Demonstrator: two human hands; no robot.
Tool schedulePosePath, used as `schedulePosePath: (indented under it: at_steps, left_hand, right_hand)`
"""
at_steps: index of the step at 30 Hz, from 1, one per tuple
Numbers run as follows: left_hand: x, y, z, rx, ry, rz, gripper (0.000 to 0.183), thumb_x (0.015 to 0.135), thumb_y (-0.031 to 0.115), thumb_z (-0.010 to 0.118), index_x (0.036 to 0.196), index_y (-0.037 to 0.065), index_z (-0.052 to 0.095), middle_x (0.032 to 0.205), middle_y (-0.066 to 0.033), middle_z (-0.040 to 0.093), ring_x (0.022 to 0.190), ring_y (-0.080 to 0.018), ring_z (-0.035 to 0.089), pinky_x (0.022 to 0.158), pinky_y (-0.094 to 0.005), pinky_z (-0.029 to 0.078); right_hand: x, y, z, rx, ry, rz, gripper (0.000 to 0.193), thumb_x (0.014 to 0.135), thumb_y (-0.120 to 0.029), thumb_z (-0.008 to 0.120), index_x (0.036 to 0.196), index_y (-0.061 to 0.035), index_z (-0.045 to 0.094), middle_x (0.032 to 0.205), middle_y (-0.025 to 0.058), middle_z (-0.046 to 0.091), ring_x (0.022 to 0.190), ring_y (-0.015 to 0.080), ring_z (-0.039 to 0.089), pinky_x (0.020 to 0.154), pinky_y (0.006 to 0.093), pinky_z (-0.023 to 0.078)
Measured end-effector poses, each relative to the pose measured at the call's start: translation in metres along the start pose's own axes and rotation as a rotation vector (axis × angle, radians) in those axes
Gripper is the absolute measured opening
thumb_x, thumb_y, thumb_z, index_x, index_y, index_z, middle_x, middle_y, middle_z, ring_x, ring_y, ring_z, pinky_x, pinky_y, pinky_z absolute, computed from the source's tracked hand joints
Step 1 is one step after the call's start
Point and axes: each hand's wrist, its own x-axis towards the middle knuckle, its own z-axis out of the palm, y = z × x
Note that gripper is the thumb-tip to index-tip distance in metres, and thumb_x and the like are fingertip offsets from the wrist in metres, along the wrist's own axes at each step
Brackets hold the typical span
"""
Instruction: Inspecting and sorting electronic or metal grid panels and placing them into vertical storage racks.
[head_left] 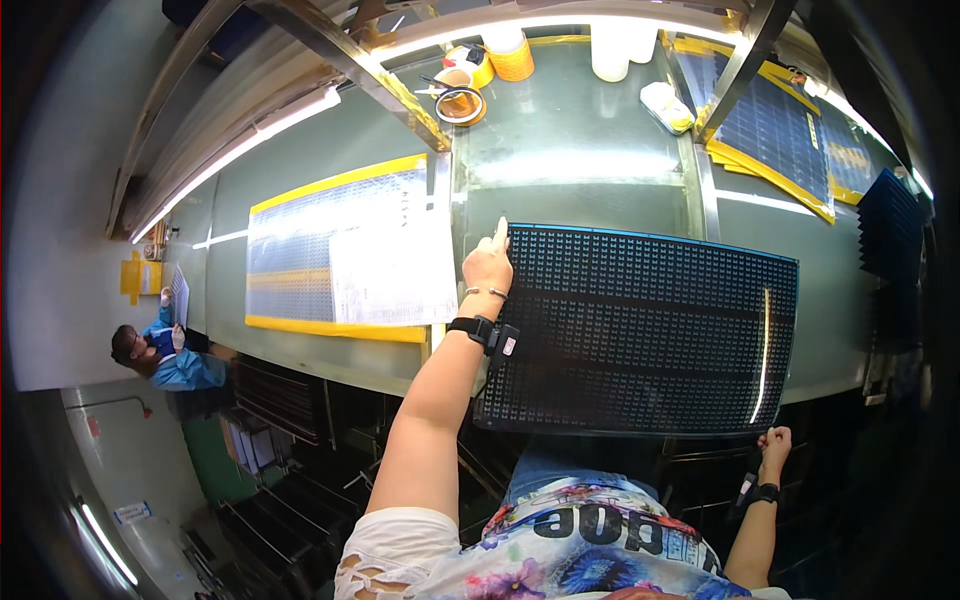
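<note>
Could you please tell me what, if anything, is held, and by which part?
The dark panel: the right hand appears to pinch its lower right corner; whether the left hand grips its upper left corner is unclear.

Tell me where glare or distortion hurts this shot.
Head view: glare bands the green tabletop and washes out part of the yellow-edged sheet; head view: a bright streak marks the right side of the dark panel; head view: fisheye curvature bows the tabletop's near edge, and corners fall black.

The left hand [488,266] touches a dark patterned panel [640,345] at its upper-left corner, the right hand [774,446] its lower-right
</note>
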Motion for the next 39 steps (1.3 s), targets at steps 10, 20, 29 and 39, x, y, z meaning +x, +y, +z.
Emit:
schedulePosePath:
  at_steps: [10,20,29,39]
  left_hand:
    - [0.003,0.003,-0.006,0.375,0.016,0.277,0.047,0.076,0.011,0.05,0.123,0.008,0.047,0.067,-0.0028,0.052,0.058,-0.0179,0.056,0.049,-0.0302,0.047]
    - [-0.01,0.014,-0.008,0.336,0.134,0.217,0.051,0.087,0.037,0.043,0.126,0.005,0.04,0.135,-0.0083,0.035,0.128,-0.0248,0.024,0.093,-0.043,0.03]
    - [-0.011,0.024,0.002,0.444,0.158,0.198,0.05,0.089,0.037,0.04,0.131,0.009,0.036,0.141,-0.0005,0.027,0.132,-0.0242,0.018,0.101,-0.0475,0.023]
    - [-0.017,0.035,0.033,0.187,0.18,-0.048,0.063,0.087,0.042,0.041,0.135,0.003,0.024,0.142,-0.0111,0.022,0.133,-0.0265,0.016,0.102,-0.0541,0.017]
  right_hand:
    - [0.002,0.004,-0.002,0.05,0.039,0.005,0.011,0.085,-0.004,0.051,0.079,-0.0104,0.044,0.066,-0.0008,0.044,0.056,0.0086,0.048,0.05,0.02,0.042]
    - [-0.015,-0.14,0.109,-1.146,0.261,-0.993,0.049,0.071,0.003,0.047,0.119,-0.0058,0.047,0.124,0.0126,0.044,0.119,0.0352,0.035,0.098,0.0448,0.029]
    - [0.096,-0.205,0.158,-1.132,0.255,-1.012,0.057,0.071,0.006,0.045,0.127,-0.0048,0.037,0.131,0.0105,0.036,0.125,0.034,0.028,0.102,0.0458,0.024]
    - [0.123,-0.197,0.173,-1.319,0.309,-0.902,0.046,0.087,-0.012,0.033,0.133,-0.0072,0.03,0.14,0.0072,0.028,0.128,0.0285,0.028,0.101,0.0468,0.026]
